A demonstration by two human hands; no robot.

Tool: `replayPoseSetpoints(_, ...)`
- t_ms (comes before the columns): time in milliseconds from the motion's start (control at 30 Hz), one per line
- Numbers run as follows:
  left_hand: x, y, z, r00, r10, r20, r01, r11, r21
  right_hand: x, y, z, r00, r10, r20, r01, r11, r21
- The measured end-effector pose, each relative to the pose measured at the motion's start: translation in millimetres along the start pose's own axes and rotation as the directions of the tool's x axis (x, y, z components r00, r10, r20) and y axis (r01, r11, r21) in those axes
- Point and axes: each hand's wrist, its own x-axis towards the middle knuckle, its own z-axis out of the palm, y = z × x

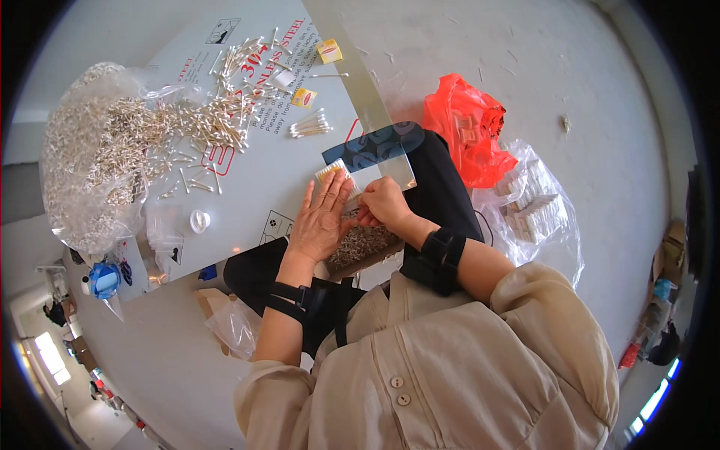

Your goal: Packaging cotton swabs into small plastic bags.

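On my feed: packing workshop, I'd say. Loose cotton swabs [139, 131] heaped on a surface [259, 184], bagged white packs [538, 214] nearby, stray bits [513, 56] on grey floor [615, 112].

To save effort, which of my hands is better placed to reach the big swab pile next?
Probably your left hand: it's nearer the swab pile, which lies on the left of the table. It rests on a swab pack, though. Your right hand is farther right.
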Motion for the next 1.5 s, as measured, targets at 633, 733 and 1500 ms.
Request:
replayPoseSetpoints(633,-5.9,3.7,0.0,0.999,-0.039,0.027,0.040,0.998,-0.039,3.3,-4.3,0.9,0.992,0.130,0.001,-0.128,0.981,0.142)
replayPoseSetpoints(733,-6.8,8.1,-6.5,0.988,-0.114,-0.107,0.101,0.988,-0.119,3.8,-12.8,-9.3,0.968,0.224,0.113,-0.249,0.914,0.321)
replayPoseSetpoints(1500,20.4,20.4,-16.1,0.744,-0.227,-0.629,-0.013,0.936,-0.353,-5.1,-29.9,-17.5,0.470,-0.853,0.228,0.844,0.359,-0.398)
